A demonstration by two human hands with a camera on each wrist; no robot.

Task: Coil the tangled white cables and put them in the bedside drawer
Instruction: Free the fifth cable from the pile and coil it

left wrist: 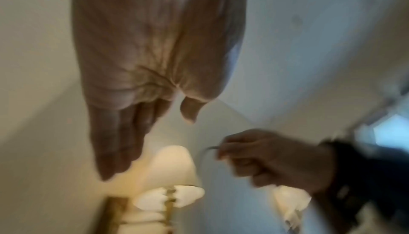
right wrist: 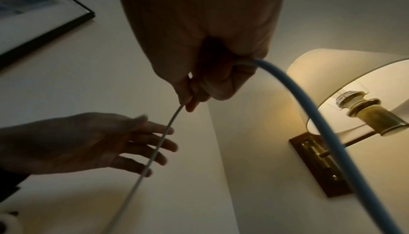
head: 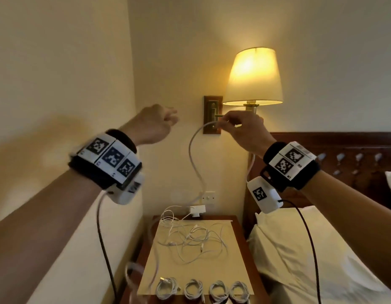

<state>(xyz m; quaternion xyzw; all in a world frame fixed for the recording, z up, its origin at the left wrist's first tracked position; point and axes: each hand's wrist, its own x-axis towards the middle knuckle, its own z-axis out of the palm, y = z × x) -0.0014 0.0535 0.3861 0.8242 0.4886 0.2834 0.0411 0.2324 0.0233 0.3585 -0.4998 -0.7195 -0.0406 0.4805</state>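
Note:
My right hand [head: 228,123] is raised in front of the wall lamp and pinches a white cable [head: 193,159]. From there the cable hangs in a long curve down to the nightstand [head: 237,238]. In the right wrist view the cable [right wrist: 155,150] leaves my right hand [right wrist: 190,101] and a second length runs off through the palm. My left hand [head: 168,118] is raised to the left of it, fingers straight [left wrist: 141,124], holding nothing. A loose tangle of white cables [head: 190,238] lies on the nightstand. Several coiled cables [head: 194,289] sit along its front edge. No drawer shows.
A lit wall lamp [head: 253,77] on a brass and wood bracket [head: 212,115] is right behind my right hand. A white charger block [head: 198,210] lies below a wall socket [head: 208,197]. The bed [head: 299,249] and dark headboard [head: 343,154] are at the right.

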